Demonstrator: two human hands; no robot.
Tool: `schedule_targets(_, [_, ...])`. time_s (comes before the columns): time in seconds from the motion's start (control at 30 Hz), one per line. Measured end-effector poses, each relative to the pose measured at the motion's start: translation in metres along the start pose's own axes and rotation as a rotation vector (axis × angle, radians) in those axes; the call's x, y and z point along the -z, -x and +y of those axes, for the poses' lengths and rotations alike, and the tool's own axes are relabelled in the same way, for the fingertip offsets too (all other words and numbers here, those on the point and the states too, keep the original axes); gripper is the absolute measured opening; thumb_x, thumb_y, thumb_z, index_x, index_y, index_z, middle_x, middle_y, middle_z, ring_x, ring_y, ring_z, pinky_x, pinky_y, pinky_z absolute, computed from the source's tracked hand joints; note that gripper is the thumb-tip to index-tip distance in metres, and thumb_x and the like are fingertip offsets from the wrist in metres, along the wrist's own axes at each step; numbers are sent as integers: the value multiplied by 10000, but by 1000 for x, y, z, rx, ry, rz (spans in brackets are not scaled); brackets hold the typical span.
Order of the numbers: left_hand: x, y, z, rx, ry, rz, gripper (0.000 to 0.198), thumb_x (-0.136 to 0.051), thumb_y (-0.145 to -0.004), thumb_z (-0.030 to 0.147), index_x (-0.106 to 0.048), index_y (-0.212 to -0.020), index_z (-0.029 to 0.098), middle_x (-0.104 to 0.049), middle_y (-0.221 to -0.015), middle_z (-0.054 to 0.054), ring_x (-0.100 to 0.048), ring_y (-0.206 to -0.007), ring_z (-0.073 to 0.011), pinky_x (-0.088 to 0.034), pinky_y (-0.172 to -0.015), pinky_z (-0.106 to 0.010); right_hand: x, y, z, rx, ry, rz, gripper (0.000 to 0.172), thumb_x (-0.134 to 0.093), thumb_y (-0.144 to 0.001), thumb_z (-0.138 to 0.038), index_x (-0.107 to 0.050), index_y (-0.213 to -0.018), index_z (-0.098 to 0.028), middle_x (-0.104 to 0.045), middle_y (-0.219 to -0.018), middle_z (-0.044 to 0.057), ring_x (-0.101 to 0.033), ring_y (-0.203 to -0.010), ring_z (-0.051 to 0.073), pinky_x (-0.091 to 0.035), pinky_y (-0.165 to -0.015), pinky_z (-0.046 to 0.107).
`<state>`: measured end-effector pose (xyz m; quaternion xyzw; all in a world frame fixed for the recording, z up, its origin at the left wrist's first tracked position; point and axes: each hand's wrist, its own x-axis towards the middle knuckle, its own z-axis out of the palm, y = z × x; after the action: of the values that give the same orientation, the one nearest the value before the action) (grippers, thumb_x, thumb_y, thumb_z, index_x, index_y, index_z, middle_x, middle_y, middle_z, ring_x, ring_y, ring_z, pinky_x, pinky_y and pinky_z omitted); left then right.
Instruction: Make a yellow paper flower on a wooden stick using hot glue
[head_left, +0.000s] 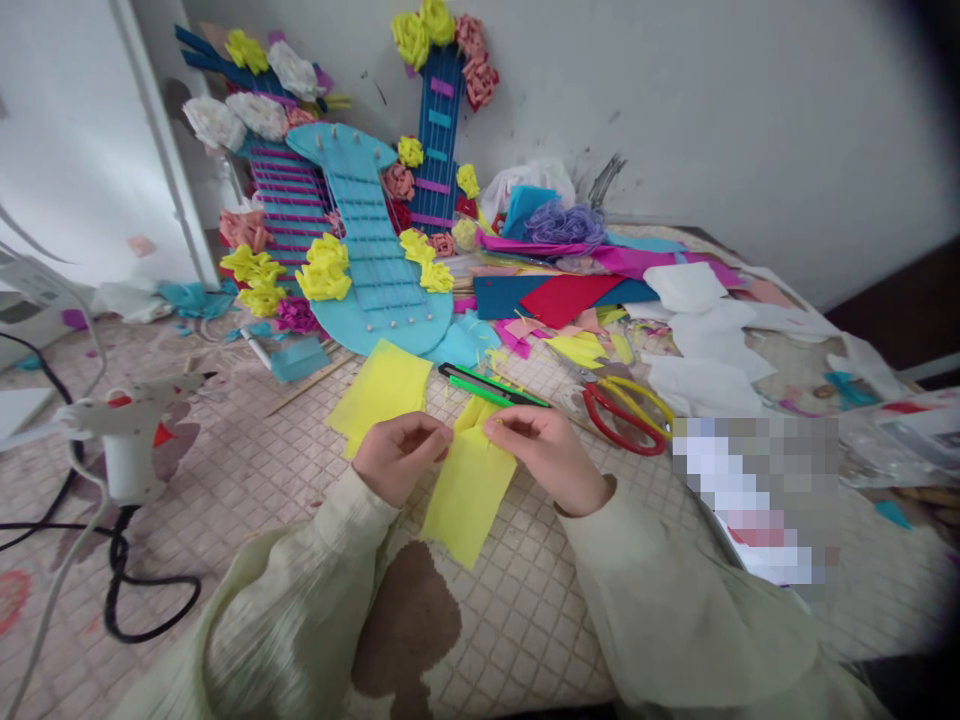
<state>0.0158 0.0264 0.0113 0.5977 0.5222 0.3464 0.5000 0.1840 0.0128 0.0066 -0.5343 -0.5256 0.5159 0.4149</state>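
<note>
A yellow crepe paper strip (466, 500) hangs between my hands over the table, its upper edge pinched at both sides. My left hand (401, 455) holds the left corner between thumb and fingers. On the other side, my right hand (551, 450) grips the right corner the same way. More yellow paper (386, 385) lies flat just beyond my left hand. A green and black utility knife (491, 385) rests behind the held strip, close to my right fingers. Scissors with red and yellow handles (630, 415) lie to the right of my right hand.
A white glue gun (135, 440) with a looping black cord stands at left. Behind, a light blue harp-shaped craft (367, 250) with yellow paper flowers leans among other stringed crafts. Coloured felt and paper scraps (570, 300) cover the back right, with white sheets (701, 340). A pixelated patch (757, 500) lies right.
</note>
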Motion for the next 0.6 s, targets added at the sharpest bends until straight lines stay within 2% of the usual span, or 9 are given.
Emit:
schedule_targets(0.07, [0,0,3,9,56,26,172,-525,-661,289,-546,-582,137,-533,-517,7,-487,-504,-91,-408,-509,-206,1,0,0,-12,-21,46,188,-591,-657,-334,-619,-707,-155,-565,-624,-5,-489,-569,97,-370,-521,222])
schedule_targets(0.13, [-2,2,3,22,95,37,160,-546,-650,298,-555,-676,141,-570,-612,-10,-531,-586,-111,-433,-540,-216,2,-1,1,-11,-47,89,191,-601,-645,-340,-624,-701,-159,-568,-613,-8,-493,-563,95,-372,-517,220])
schedule_targets(0.23, [-4,4,-1,47,100,-93,270,-631,-582,282,-558,-805,148,-598,-746,-29,-563,-694,-142,-456,-593,-237,2,-1,2,0,-126,139,190,-611,-638,-340,-628,-709,-165,-586,-630,-3,-515,-589,101,-396,-544,226])
schedule_targets(0.3, [-4,4,-4,56,101,-163,250,-654,-560,275,-565,-750,139,-600,-691,-23,-562,-632,-136,-451,-564,-234,3,-2,2,21,-193,149,183,-611,-644,-336,-623,-722,-171,-595,-656,2,-531,-620,109,-411,-567,233])
schedule_targets(0.4, [1,2,-6,26,157,-62,186,-625,-599,301,-560,-660,138,-592,-614,-8,-538,-556,-112,-427,-513,-210,7,-3,-1,67,-229,64,232,-577,-685,-334,-593,-868,-192,-604,-766,17,-554,-713,127,-434,-614,248])
schedule_targets(0.47, [5,2,-3,0,121,-11,173,-608,-620,307,-580,-654,139,-601,-611,-9,-532,-550,-108,-413,-497,-198,11,-2,-6,115,-172,-8,344,-560,-700,-333,-523,-1020,-213,-591,-896,36,-553,-800,141,-444,-658,264])
schedule_targets(0.53, [8,2,1,-14,-7,-48,167,-600,-628,306,-611,-634,139,-609,-596,-14,-533,-548,-115,-404,-488,-197,13,1,-12,164,-50,-67,428,-580,-683,-327,-479,-1085,-219,-568,-969,50,-542,-845,151,-445,-693,280])
schedule_targets(0.6, [9,3,3,-34,-130,-120,168,-590,-634,304,-635,-613,144,-619,-589,-20,-541,-557,-125,-408,-502,-204,13,4,-15,181,86,-158,400,-607,-658,-317,-524,-1033,-205,-579,-944,49,-541,-819,150,-442,-704,288])
